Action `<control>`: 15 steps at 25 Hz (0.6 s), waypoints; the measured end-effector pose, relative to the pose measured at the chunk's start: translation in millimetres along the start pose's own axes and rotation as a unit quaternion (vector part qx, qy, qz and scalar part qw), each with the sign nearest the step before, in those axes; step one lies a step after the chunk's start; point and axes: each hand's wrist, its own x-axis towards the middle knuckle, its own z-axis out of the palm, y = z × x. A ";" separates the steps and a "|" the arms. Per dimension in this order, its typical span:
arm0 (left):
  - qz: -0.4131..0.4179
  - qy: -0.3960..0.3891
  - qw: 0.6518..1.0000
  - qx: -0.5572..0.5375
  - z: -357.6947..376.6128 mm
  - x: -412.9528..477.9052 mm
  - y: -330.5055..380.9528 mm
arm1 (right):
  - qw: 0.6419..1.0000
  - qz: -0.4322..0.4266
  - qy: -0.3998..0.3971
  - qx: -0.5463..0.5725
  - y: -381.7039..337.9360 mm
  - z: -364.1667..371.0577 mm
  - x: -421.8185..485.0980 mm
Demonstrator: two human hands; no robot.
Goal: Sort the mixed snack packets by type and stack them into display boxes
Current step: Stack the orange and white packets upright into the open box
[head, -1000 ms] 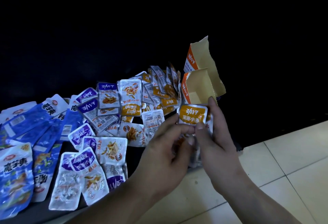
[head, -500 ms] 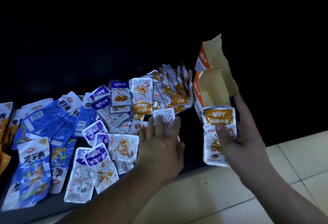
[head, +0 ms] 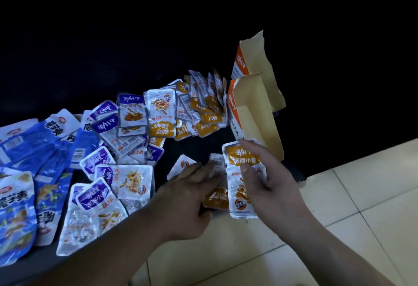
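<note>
My right hand (head: 271,179) holds a small stack of orange-labelled snack packets (head: 242,161), thumb pressed on the front. My left hand (head: 192,193) grips another orange packet (head: 216,197) and has it against the left side of that stack. Just behind them stands an open orange and tan display box (head: 253,113), tilted, its inside showing no packets. A leaning row of orange packets (head: 203,107) lies left of the box. Purple-labelled packets (head: 99,197) and blue packets (head: 29,150) are spread over the dark surface farther left.
The dark surface ends at an edge near me, with pale floor tiles (head: 339,217) below and to the right. A single white packet (head: 181,165) lies beside my left hand. Everything behind the box is black.
My left hand went out to the pile, picked up an orange packet and came back to the stack in my right hand. My right hand shifted right, then back toward the left hand.
</note>
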 end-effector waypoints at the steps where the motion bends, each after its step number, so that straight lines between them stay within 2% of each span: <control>1: 0.000 -0.007 1.000 0.001 -0.6 0.0 -5.5 | 1.000 0.004 0.000 -0.011 -0.1 -2.3 -1.5; 7: 0.045 0.044 0.995 -0.077 14.9 -2.3 -13.9 | 0.997 0.027 0.063 -0.029 7.1 -17.5 -5.6; 9: 0.073 0.104 0.988 -0.088 12.6 -2.6 -12.2 | 0.997 0.033 0.073 -0.014 7.3 -20.1 -8.5; 11: 0.082 0.211 0.967 -0.119 -0.7 -1.8 -6.2 | 0.996 0.029 0.087 -0.010 7.4 -20.6 -8.4; 12: 0.052 0.257 0.953 -0.154 -13.1 -0.5 -2.8 | 0.996 0.020 0.092 -0.012 6.9 -21.1 -7.3; 13: 0.001 0.284 0.935 -0.214 -28.5 0.8 1.9 | 0.996 0.015 0.091 -0.014 5.2 -21.5 -6.5; 15: -0.070 0.286 0.878 -0.378 -61.4 6.8 9.1 | 0.997 0.004 0.078 -0.009 -0.8 -22.0 -4.6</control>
